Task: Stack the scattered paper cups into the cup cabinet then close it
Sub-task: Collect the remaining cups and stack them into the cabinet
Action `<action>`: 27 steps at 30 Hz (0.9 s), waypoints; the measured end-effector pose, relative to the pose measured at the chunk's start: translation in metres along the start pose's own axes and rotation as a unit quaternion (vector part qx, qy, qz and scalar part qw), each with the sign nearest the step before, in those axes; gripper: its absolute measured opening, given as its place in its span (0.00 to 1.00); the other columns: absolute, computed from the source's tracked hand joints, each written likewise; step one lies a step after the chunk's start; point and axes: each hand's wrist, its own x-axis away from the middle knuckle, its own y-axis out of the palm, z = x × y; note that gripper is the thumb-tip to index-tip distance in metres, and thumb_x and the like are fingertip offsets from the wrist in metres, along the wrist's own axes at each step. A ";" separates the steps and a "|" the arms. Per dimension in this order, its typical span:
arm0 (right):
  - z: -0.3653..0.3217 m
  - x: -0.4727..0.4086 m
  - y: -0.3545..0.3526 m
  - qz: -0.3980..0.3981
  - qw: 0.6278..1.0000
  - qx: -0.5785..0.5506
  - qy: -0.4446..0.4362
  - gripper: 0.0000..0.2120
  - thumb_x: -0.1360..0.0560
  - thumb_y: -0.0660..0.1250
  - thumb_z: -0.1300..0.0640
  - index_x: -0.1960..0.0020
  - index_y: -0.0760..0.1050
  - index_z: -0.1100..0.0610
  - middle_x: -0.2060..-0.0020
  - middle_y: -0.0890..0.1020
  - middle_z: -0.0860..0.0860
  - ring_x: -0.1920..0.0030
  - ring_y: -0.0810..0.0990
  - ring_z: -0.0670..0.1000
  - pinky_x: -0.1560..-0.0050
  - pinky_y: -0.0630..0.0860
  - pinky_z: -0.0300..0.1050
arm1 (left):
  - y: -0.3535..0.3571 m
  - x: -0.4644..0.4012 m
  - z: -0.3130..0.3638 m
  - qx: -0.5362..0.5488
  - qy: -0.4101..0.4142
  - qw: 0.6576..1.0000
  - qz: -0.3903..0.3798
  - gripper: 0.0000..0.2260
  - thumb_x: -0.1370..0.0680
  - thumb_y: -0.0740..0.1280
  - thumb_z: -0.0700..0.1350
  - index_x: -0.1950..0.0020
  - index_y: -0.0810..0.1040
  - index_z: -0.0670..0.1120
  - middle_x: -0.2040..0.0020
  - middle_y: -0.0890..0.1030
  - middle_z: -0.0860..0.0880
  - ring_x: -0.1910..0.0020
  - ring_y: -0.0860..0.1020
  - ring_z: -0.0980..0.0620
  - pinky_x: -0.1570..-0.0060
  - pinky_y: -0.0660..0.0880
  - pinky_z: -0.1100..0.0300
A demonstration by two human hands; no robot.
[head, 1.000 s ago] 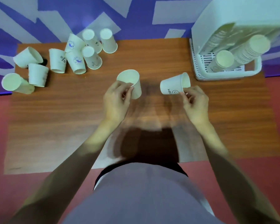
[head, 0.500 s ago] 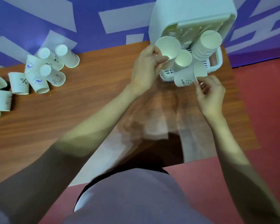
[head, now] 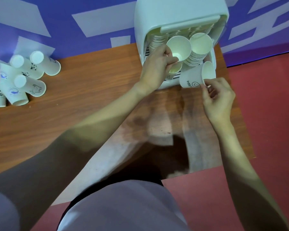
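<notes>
— Plain paper cup (head: 179, 48) sits in the left hand (head: 157, 67) grip, fingers curled round it, mouth toward us, base pointing into the cup cabinet (head: 178, 22)?

— Yes, just before the middle stack (head: 174, 70). The right hand (head: 218, 97) pinches the smiley cup (head: 193, 79), lying sideways just outside.

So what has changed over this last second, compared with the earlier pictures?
The left hand carried its plain cup from mid-table up to a stack inside the open cup cabinet. The right hand brought the smiley cup to the cabinet's front. Both kept their grips; the scattered cups stayed put.
</notes>
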 end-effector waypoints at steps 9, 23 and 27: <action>0.002 -0.007 0.005 0.029 0.999 -0.012 -0.025 0.07 0.24 0.67 0.61 0.50 0.81 0.63 0.60 0.78 0.57 0.65 0.73 0.49 0.63 0.67 0.31 | 0.020 0.003 -0.014 -0.057 -0.038 0.991 -0.119 0.06 0.27 0.68 0.37 0.53 0.83 0.42 0.54 0.76 0.42 0.53 0.74 0.43 0.60 0.64 0.61; -0.022 -0.044 0.032 0.051 0.980 0.032 -0.192 0.08 0.23 0.65 0.64 0.48 0.81 0.62 0.58 0.78 0.59 0.56 0.75 0.55 0.62 0.73 0.47 | 0.013 0.027 -0.024 -0.039 -0.084 0.989 -0.117 0.10 0.23 0.65 0.42 0.43 0.78 0.43 0.44 0.75 0.44 0.48 0.76 0.43 0.56 0.76 0.52; -0.022 -0.050 0.057 0.011 0.973 0.099 -0.206 0.07 0.26 0.65 0.65 0.51 0.81 0.61 0.59 0.78 0.56 0.56 0.75 0.56 0.65 0.71 0.48 | -0.012 0.059 -0.035 -0.038 -0.118 0.990 -0.064 0.08 0.24 0.64 0.40 0.46 0.79 0.41 0.50 0.76 0.43 0.50 0.76 0.43 0.52 0.73 0.52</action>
